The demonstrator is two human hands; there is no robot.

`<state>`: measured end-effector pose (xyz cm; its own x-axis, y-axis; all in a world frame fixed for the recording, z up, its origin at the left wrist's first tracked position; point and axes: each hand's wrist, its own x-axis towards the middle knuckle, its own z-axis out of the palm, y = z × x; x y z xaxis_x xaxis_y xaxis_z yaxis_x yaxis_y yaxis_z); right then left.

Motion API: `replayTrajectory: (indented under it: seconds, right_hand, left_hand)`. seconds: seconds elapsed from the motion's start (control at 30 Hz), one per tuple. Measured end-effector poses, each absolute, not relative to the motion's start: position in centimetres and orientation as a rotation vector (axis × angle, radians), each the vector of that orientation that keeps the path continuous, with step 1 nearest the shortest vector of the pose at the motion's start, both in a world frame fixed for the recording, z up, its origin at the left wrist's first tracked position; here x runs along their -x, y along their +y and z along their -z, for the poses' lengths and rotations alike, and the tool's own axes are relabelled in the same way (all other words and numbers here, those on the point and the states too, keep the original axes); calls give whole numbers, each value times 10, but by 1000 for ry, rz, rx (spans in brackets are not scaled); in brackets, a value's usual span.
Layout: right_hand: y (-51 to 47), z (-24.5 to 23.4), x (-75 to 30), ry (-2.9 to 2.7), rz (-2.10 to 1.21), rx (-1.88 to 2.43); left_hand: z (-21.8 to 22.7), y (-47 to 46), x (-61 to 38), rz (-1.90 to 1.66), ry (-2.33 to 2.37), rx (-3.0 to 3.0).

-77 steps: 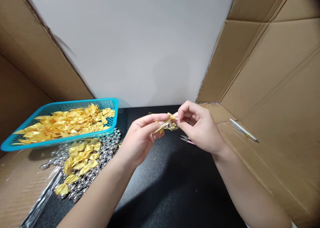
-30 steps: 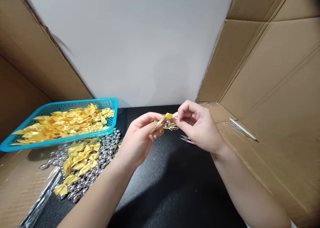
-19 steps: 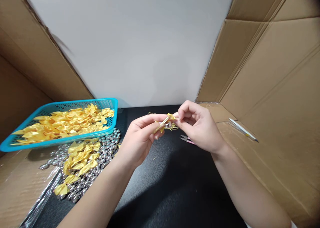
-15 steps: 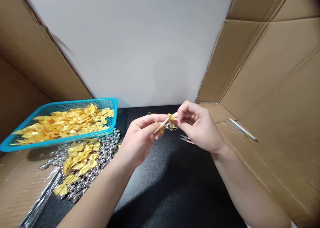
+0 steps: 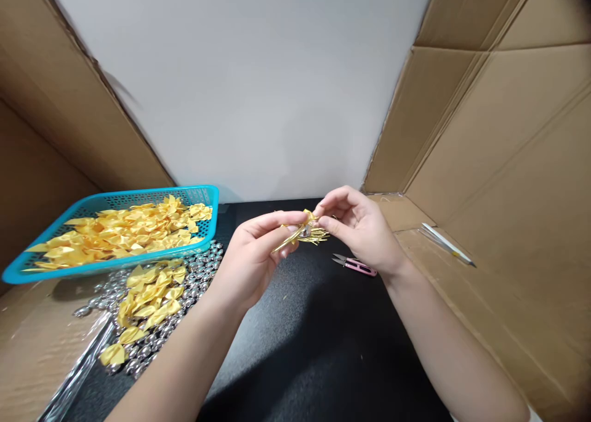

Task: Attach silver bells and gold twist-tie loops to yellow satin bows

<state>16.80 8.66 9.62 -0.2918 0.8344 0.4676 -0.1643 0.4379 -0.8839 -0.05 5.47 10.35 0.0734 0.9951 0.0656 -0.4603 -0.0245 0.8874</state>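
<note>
My left hand (image 5: 253,246) is closed in a pinch on a yellow ribbon bow (image 5: 308,215), held above the black tabletop. Thin gold strips, which look like twist ties (image 5: 285,242), stick out from between the same fingers. A shiny silver bell (image 5: 305,230) shows just under the bow, partly covered by the fingers. From the other side my right hand (image 5: 362,228) closes thumb and forefinger at the bow's right edge; the exact spot they grip is partly hidden. Behind the hands lies a bunch of gold ties (image 5: 318,236) on the table.
Pink thread snips (image 5: 360,266) lie below my right hand. At left stands a blue basket (image 5: 213,222) of yellow bows, with silver bells (image 5: 203,274) and loose bows (image 5: 150,292) before it. A white pen (image 5: 447,244) rests right, beside cardboard walls (image 5: 498,138).
Both hands have shifted slightly left, and the right fingertips have come closer to the bow. The gold strips tilt flatter. More of the snips and the gold ties behind shows.
</note>
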Motion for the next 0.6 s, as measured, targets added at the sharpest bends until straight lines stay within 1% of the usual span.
replayTrajectory:
  seconds: [0.23, 0.37, 0.43, 0.5, 0.57, 0.6]
  right_hand:
    - [84, -94, -166, -1481, -1217, 610]
    - [82, -90, -162, -1490, -1163, 598]
    - [85, -95, -162, -1504, -1073, 643]
    - [87, -105, -165, -1521, -897, 697]
    - [77, -112, -173, -1552, -715, 710]
    - [64, -109, -179, -1570, -681, 709]
  left_hand:
    - [-101, 55, -2, -1315, 758, -882]
    - [-100, 54, -5, -1289, 748, -888]
    - [-101, 55, -5, -1291, 751, -863]
    - [-102, 58, -2, -1311, 767, -800]
    - [-103, 64, 2, -1361, 793, -713]
    - [-102, 67, 5, -1405, 804, -671]
